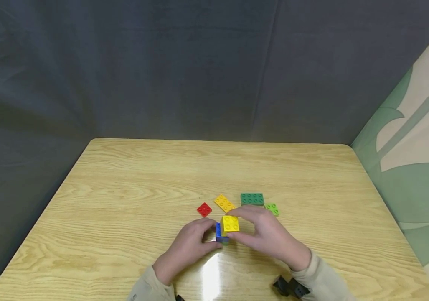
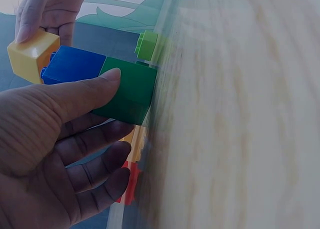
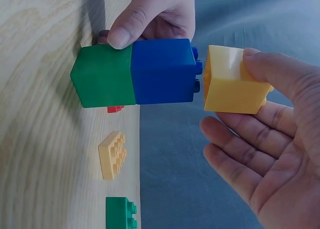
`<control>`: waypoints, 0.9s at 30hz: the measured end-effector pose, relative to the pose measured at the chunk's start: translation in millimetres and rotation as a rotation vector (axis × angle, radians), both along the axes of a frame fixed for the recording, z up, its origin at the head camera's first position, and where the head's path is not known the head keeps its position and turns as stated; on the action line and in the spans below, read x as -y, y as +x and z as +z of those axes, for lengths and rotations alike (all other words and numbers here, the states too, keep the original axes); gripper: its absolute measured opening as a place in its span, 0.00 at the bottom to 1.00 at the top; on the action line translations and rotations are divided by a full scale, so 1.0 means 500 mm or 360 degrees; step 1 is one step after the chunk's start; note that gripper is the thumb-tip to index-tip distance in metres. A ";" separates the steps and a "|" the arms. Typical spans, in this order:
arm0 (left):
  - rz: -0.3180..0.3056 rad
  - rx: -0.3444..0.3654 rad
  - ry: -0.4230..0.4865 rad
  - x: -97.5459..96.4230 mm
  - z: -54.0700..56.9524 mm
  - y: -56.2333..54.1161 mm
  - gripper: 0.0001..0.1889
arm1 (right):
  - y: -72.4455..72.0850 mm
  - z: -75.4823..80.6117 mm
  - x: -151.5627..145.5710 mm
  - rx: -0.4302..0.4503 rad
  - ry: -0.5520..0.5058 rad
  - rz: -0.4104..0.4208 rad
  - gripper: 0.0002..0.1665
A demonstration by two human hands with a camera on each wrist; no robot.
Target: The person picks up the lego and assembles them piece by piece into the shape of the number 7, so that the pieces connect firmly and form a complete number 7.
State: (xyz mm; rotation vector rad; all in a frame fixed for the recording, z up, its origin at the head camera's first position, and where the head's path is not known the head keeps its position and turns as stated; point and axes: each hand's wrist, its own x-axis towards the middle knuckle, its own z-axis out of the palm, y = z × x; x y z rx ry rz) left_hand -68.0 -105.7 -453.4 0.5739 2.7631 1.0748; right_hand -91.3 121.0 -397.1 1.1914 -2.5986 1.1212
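Observation:
A green brick [image 3: 102, 76] stands on the table with a blue brick [image 3: 162, 71] stacked on top of it. My left hand [image 1: 191, 242] grips this stack low down, the thumb lying on the green brick. Just above the blue brick's studs, my right hand [image 1: 265, 230] pinches a yellow brick [image 1: 230, 224] between thumb and fingers. In the right wrist view a narrow gap separates the yellow brick from the studs. From the head view, the yellow brick covers part of the blue one, and the green brick barely shows.
Beyond the hands lie a flat red brick [image 1: 204, 210], a yellow-orange plate [image 1: 224, 203], a dark green brick [image 1: 252, 199] and a light green brick [image 1: 272, 209]. A black device [image 1: 291, 287] sits by the right wrist. Dark cloth [image 1: 184, 71] hangs behind the wooden table [image 1: 131, 179].

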 end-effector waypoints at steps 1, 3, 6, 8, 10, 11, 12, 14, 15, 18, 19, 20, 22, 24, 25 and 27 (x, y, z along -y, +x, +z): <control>0.0002 -0.0001 -0.0002 0.000 0.000 0.000 0.18 | 0.000 0.000 0.001 0.0004 0.0000 0.0002 0.23; 0.0001 0.0001 -0.0002 0.000 0.000 0.000 0.18 | 0.000 -0.001 0.001 0.0012 0.0001 0.0002 0.22; -0.0002 0.0005 -0.0002 0.000 0.000 0.000 0.18 | 0.000 -0.001 0.002 0.0025 0.0004 0.0007 0.22; -0.0002 0.0004 -0.0005 0.000 0.000 -0.001 0.19 | -0.001 -0.001 0.002 0.0027 0.0000 0.0012 0.22; -0.0008 -0.0003 -0.0004 0.000 -0.001 -0.001 0.19 | -0.001 -0.002 0.003 0.0021 -0.0003 0.0020 0.22; -0.0009 -0.0006 -0.0002 0.000 -0.002 -0.001 0.19 | -0.001 -0.002 0.003 0.0014 -0.0005 0.0023 0.22; -0.0012 -0.0011 0.0000 0.000 -0.002 -0.001 0.19 | -0.002 -0.003 0.004 0.0008 -0.0006 0.0025 0.21; -0.0016 -0.0019 0.0006 0.000 -0.003 -0.002 0.19 | -0.002 -0.004 0.004 -0.0004 -0.0008 0.0029 0.21; -0.0018 -0.0022 0.0008 0.000 -0.003 -0.002 0.19 | -0.002 -0.004 0.004 -0.0009 -0.0007 0.0030 0.21; -0.0015 -0.0023 0.0007 0.000 -0.004 -0.002 0.19 | -0.003 -0.006 0.005 -0.0009 -0.0015 0.0038 0.20; -0.0013 -0.0022 0.0006 0.000 -0.004 -0.001 0.19 | -0.004 -0.006 0.005 -0.0009 -0.0018 0.0041 0.20; -0.0012 -0.0020 0.0004 0.000 -0.004 -0.001 0.19 | -0.004 -0.006 0.005 -0.0008 -0.0021 0.0043 0.20; -0.0011 -0.0017 0.0001 0.000 -0.003 -0.001 0.19 | -0.005 -0.007 0.005 -0.0011 -0.0028 0.0049 0.20; -0.0011 -0.0016 -0.0001 -0.001 -0.003 -0.001 0.19 | -0.006 -0.008 0.006 -0.0014 -0.0035 0.0056 0.19; -0.0012 -0.0019 -0.0001 -0.001 -0.003 -0.001 0.19 | -0.006 -0.008 0.006 -0.0015 -0.0039 0.0058 0.19; -0.0014 -0.0025 0.0001 -0.001 -0.003 -0.001 0.20 | -0.006 -0.009 0.007 -0.0012 -0.0045 0.0063 0.19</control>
